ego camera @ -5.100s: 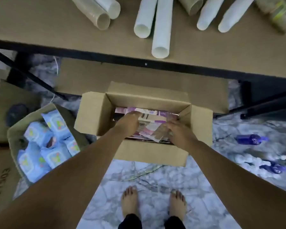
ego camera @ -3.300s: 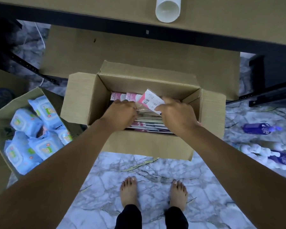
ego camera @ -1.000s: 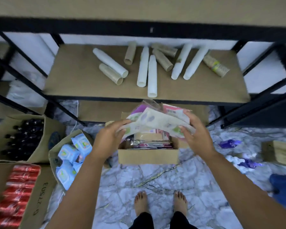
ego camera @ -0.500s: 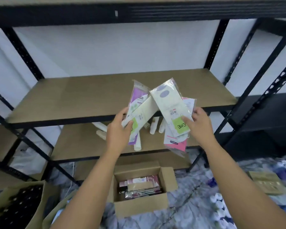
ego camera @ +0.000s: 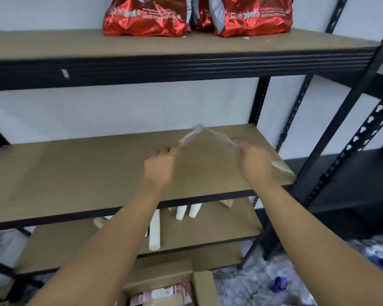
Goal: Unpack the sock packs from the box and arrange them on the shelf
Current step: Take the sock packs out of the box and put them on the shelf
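A: Hands status?
B: Left hand [ego camera: 159,167] pinches one end of the sock packs [ego camera: 208,133], right hand [ego camera: 253,164] grips the other end. Both grasping.
A: Where are they?
B: Centre-right of the frame, held over the middle shelf [ego camera: 75,173]. Motion-blurred, can't tell if they touch the board.
A: Box?
B: Box [ego camera: 202,288] at bottom centre, flaps up, more packs inside.
A: Rest?
B: Red foil bags [ego camera: 146,16] top centre, cup stacks [ego camera: 154,233] on the lower board.

Bare forearms [ego camera: 111,250]; left hand [ego camera: 158,168] and right hand [ego camera: 254,165] seemingly bare too, blurred.
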Demonstrator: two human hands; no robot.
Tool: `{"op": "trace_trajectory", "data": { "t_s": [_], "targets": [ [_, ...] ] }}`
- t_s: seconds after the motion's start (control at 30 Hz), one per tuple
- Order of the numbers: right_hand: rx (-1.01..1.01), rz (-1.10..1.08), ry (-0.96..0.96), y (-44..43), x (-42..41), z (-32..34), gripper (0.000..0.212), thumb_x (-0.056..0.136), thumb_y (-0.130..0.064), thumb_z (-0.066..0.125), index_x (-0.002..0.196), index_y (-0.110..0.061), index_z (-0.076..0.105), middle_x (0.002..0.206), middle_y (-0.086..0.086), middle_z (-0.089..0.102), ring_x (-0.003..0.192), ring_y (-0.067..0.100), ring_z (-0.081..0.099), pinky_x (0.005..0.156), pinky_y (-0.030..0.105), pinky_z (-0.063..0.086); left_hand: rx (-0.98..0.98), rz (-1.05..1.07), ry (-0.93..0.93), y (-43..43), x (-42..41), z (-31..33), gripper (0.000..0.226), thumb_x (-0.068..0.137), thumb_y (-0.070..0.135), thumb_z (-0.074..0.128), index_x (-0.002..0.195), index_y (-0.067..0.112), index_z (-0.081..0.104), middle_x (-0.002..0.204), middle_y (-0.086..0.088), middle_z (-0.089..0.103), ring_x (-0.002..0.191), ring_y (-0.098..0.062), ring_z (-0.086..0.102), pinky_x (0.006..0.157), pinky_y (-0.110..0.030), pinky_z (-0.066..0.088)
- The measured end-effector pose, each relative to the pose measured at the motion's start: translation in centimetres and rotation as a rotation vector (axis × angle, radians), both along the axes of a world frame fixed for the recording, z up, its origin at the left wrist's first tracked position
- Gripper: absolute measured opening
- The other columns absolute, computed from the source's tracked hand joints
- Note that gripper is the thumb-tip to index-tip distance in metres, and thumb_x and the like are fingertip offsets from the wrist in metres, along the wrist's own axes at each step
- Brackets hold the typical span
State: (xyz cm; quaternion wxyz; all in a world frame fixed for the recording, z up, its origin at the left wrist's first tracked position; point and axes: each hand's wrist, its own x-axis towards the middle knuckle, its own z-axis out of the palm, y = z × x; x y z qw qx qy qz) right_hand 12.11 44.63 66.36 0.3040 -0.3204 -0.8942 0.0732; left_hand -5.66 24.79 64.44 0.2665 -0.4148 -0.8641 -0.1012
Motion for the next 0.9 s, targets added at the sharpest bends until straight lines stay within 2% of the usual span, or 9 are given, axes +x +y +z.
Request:
{"op": "trace_trajectory", "data": {
  "t_s": [0.13, 0.23, 0.27, 0.33, 0.43, 0.53, 0.63, 0.8, 0.9],
  "targets": [
    [0.036, -0.029, -0.227, 3.0, -2.2, -5.7, 0.063, 0.079, 0.015, 0.056, 0.129, -0.02, 0.07, 0.113, 0.011, 0.073, 0.096, 0.039, 0.063, 0.077, 0.045, 0.054, -0.285, 0.088, -0.05, 4.2, -1.3, -2.7, 0.073, 0.077, -0.003, 0.064, 0.143, 0.022, 0.048, 0.101, -0.008, 0.067, 0.085, -0.031, 0.066, 0.048, -0.035, 0.044],
    [0.012, -0.03, -0.339, 4.6, -3.3, -8.2, 0.057, 0.086, 0.006, 0.054, 0.133, -0.024, 0.066, 0.123, 0.01, 0.068, 0.107, 0.038, 0.06, 0.085, 0.046, 0.053, -0.373, 0.095, -0.121, 6.7, -2.0, -4.1, 0.065, 0.09, 0.001, 0.053, 0.149, 0.022, 0.037, 0.12, -0.011, 0.061, 0.106, -0.033, 0.061, 0.064, -0.037, 0.051],
    [-0.004, -0.009, -0.378, 5.0, -3.9, -8.5, 0.053, 0.091, 0.0, 0.054, 0.135, -0.026, 0.064, 0.127, 0.009, 0.066, 0.112, 0.037, 0.059, 0.088, 0.046, 0.052, -0.389, 0.085, -0.152, 7.4, -2.2, -4.5, 0.058, 0.094, 0.009, 0.054, 0.148, 0.023, 0.039, 0.124, -0.011, 0.059, 0.11, -0.034, 0.059, 0.07, -0.038, 0.054],
    [-0.058, 0.061, -0.471, 5.6, -5.1, -8.7, 0.043, 0.099, -0.021, 0.055, 0.141, -0.031, 0.058, 0.138, 0.006, 0.061, 0.122, 0.035, 0.053, 0.097, 0.046, 0.049, -0.39, 0.084, -0.261, 8.1, -2.9, -5.4, 0.054, 0.097, 0.046, 0.052, 0.146, 0.026, 0.041, 0.136, -0.012, 0.053, 0.122, -0.036, 0.052, 0.088, -0.045, 0.052],
    [-0.138, 0.162, -0.571, 6.1, -6.4, -9.0, 0.058, 0.098, -0.067, 0.041, 0.148, -0.039, 0.049, 0.153, -0.002, 0.049, 0.14, 0.03, 0.04, 0.114, 0.05, 0.034, -0.385, 0.097, -0.451, 8.4, -3.4, -6.5, 0.088, 0.082, 0.088, 0.024, 0.149, 0.033, 0.042, 0.152, -0.008, 0.042, 0.138, -0.037, 0.037, 0.105, -0.054, 0.037],
    [-0.145, 0.184, -0.577, 6.1, -6.8, -9.4, 0.066, 0.098, -0.071, 0.027, 0.152, -0.037, 0.044, 0.16, -0.001, 0.039, 0.149, 0.03, 0.029, 0.121, 0.057, 0.016, -0.343, 0.073, -0.502, 8.1, -3.5, -6.4, 0.086, 0.087, 0.085, 0.017, 0.15, 0.032, 0.042, 0.153, -0.007, 0.041, 0.138, -0.036, 0.036, 0.107, -0.053, 0.033],
    [-0.115, 0.158, -0.503, 4.3, -6.1, -9.2, 0.064, 0.1, -0.066, 0.03, 0.152, -0.031, 0.043, 0.163, 0.0, 0.034, 0.153, 0.027, 0.024, 0.122, 0.061, 0.005, -0.263, 0.05, -0.518, 6.2, -2.8, -6.1, 0.07, 0.095, 0.071, 0.028, 0.148, 0.027, 0.044, 0.15, -0.007, 0.044, 0.134, -0.034, 0.04, 0.105, -0.052, 0.037],
    [-0.002, 0.168, -0.323, -2.2, -3.7, -8.6, 0.051, 0.1, -0.056, 0.046, 0.131, -0.02, 0.064, 0.135, 0.008, 0.063, 0.13, 0.033, 0.053, 0.113, 0.054, 0.036, -0.158, 0.015, -0.394, -0.8, 0.2, -5.7, 0.053, 0.099, 0.058, 0.04, 0.13, 0.022, 0.061, 0.134, -0.006, 0.057, 0.123, -0.031, 0.05, 0.097, -0.046, 0.043],
    [0.031, 0.232, -0.219, -7.8, -1.6, -8.7, 0.042, 0.099, -0.049, 0.053, 0.12, -0.016, 0.071, 0.117, 0.01, 0.069, 0.113, 0.034, 0.061, 0.1, 0.048, 0.045, -0.185, 0.007, -0.38, -6.5, 2.3, -5.3, 0.045, 0.097, 0.052, 0.045, 0.118, 0.019, 0.066, 0.124, -0.006, 0.062, 0.116, -0.031, 0.053, 0.093, -0.046, 0.046]
  ]
}}
